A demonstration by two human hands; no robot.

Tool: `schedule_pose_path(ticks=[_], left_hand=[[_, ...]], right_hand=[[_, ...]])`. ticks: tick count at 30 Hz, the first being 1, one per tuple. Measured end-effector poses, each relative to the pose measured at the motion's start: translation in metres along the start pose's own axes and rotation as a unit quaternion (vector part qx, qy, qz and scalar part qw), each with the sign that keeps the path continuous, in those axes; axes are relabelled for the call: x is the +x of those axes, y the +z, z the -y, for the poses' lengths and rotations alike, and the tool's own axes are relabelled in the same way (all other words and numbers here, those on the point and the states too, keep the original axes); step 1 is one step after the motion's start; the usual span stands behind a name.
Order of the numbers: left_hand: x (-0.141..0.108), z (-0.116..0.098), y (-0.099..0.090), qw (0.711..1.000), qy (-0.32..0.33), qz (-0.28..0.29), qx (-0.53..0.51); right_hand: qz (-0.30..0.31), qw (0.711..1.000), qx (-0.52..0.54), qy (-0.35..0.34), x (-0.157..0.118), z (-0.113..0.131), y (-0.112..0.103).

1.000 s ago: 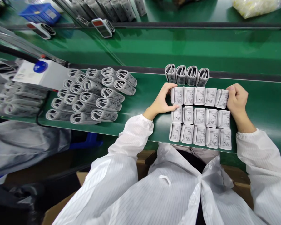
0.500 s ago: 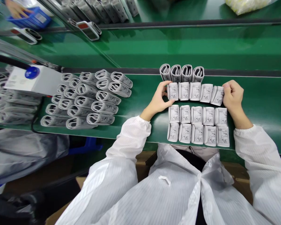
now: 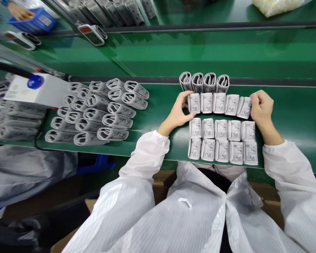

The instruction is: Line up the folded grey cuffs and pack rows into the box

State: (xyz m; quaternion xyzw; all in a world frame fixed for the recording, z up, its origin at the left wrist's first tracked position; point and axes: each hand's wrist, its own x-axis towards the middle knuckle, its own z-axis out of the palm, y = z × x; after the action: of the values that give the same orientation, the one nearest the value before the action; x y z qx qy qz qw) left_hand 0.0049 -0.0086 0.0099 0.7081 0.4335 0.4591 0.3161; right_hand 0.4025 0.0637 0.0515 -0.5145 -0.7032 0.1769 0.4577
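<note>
Bracketing a folded-cuff row point(image 3: 218, 104), curled fingers point(image 3: 186, 102) of left hand point(image 3: 177, 112) and right hand point(image 3: 262, 107) touch its ends, rows point(image 3: 222, 140) below.

The conveyor belt point(image 3: 158, 102) is glossy green plastic, the folded printed bundles point(image 3: 206, 103) matt, the smock point(image 3: 189, 225) smooth white cloth.

Bright overhead light glares palely on the green belt point(image 3: 300, 138). Edges bow with wide-angle distortion; far-left rolls point(image 3: 15, 123) blur, printed packets point(image 3: 221, 129) look sharp.
</note>
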Motion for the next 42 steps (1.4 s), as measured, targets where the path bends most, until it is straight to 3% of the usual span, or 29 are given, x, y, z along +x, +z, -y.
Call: schedule_pose_path(ticks=[8, 18, 21, 25, 28, 31, 33, 37, 42], left_hand=[[0.000, -0.003, 0.001, 1.000, -0.012, -0.006, 0.000], [0.000, -0.003, 0.003, 1.000, -0.003, -0.016, 0.025], [0.002, -0.005, 0.003, 0.997, 0.020, -0.054, 0.045], [0.007, -0.018, 0.000, 0.990, 0.089, -0.059, 0.087], [0.012, -0.028, -0.005, 0.991, 0.091, -0.011, 0.101], [0.014, -0.033, -0.008, 0.990, 0.088, 0.026, 0.109], [0.012, -0.035, -0.008, 0.989, 0.087, 0.034, 0.111], [-0.002, -0.045, -0.005, 0.991, 0.066, 0.000, 0.117], [-0.046, -0.052, -0.004, 0.989, 0.018, -0.097, 0.114]], right_hand=[[0.019, 0.998, -0.057, 0.012, -0.001, -0.001, -0.003], [0.012, 0.998, -0.051, 0.019, -0.001, 0.005, -0.002], [0.013, 0.999, -0.044, -0.024, -0.002, 0.011, -0.012], [0.010, 0.987, -0.045, -0.156, 0.003, 0.041, -0.028], [0.126, 0.960, -0.063, -0.242, 0.010, 0.078, -0.020], [0.299, 0.906, -0.135, -0.269, 0.018, 0.112, 0.009], [0.368, 0.871, -0.180, -0.271, 0.022, 0.124, 0.032], [0.420, 0.829, -0.247, -0.275, 0.027, 0.133, 0.058], [0.414, 0.817, -0.220, -0.336, 0.021, 0.136, 0.058]])
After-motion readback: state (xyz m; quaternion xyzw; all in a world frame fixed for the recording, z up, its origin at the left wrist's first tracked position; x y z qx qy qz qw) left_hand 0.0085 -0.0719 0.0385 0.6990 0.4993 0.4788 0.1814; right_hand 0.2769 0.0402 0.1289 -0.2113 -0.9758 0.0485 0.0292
